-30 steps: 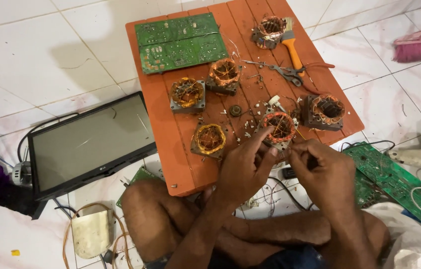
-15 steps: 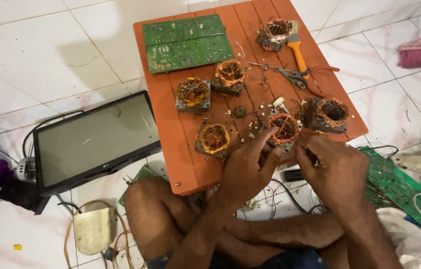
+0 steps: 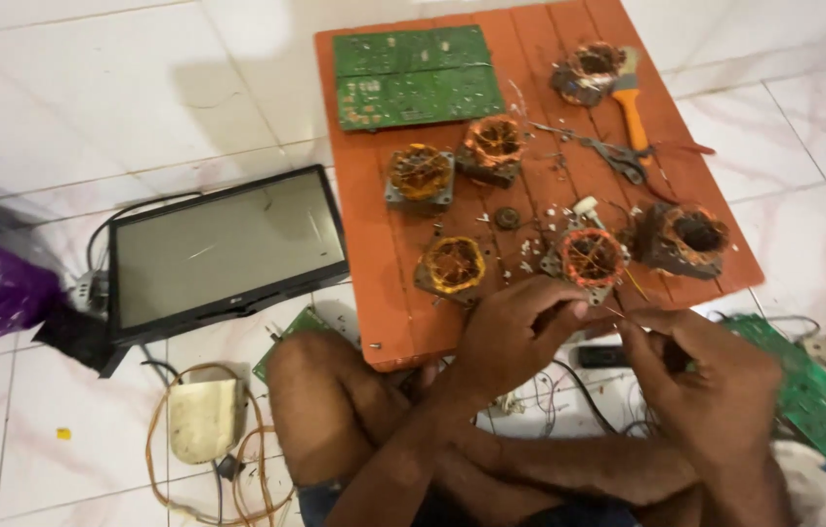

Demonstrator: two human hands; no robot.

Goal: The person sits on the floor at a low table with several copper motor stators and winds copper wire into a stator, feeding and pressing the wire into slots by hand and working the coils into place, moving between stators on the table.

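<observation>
The left hand [image 3: 516,337] is pinching at the near edge of a copper-wound coil [image 3: 591,258] that is sitting on the orange slatted surface [image 3: 374,244], right at its front edge. The right hand [image 3: 716,381] is closing its fingertips on what looks like a thin strand of wire [image 3: 618,314] running between the two hands, though it is too fine to be sure. Both hands are clenched in a pinch, neither one open.

Compared with a second ago, the hands are sitting further apart: earlier they were bunched together just below the coil, and now the right one is drawing out to the side while the left is staying at the winding. In my judgement that means a length of wire is coming off the coil, so the unwinding is under way rather than just starting. The camera is also swinging left and closer, so the dark flat monitor [image 3: 223,254] on the floor is filling more of the view and the broom is slipping almost out at the right.

Around the work, three more coils [image 3: 454,265] are lying untouched on the surface, plus a darker one [image 3: 681,239] just beside the worked coil. Two green circuit boards [image 3: 415,76] are resting at the far end, and an orange-handled tool [image 3: 635,115] is lying by the pliers [image 3: 618,158].
</observation>
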